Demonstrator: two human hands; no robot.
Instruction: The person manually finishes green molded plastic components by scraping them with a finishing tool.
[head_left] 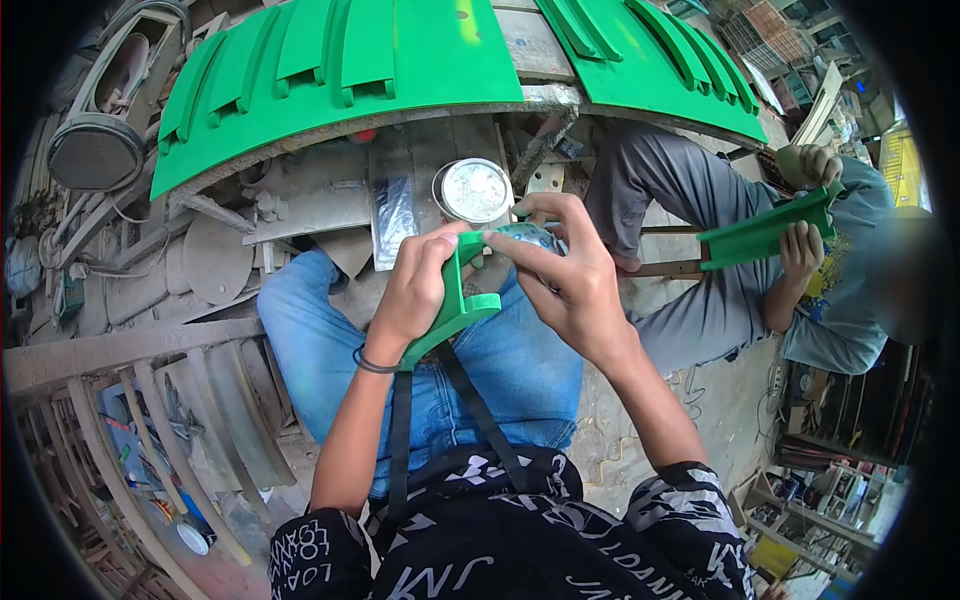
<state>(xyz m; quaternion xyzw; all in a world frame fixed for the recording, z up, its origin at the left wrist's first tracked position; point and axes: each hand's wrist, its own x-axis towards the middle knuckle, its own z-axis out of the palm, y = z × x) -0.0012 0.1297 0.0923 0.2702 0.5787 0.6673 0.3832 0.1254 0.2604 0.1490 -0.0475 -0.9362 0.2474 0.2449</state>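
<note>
My left hand is closed around a green painted piece, a flat part with a curved bracket-like end, held upright above my lap. My right hand is closed, its index fingertip at the top end of the green piece. A bluish, dark-spotted flexible sheet shows between its fingers and is partly hidden by them; I cannot tell what it is made of. Just beyond both hands stands a round can with a pale, paint-smeared lid.
Green panels with raised strips lie across the bench ahead. To the right sits another person holding a green channel-shaped piece in both hands. A silvery plastic packet lies left of the can. Wooden slatted furniture stands at left.
</note>
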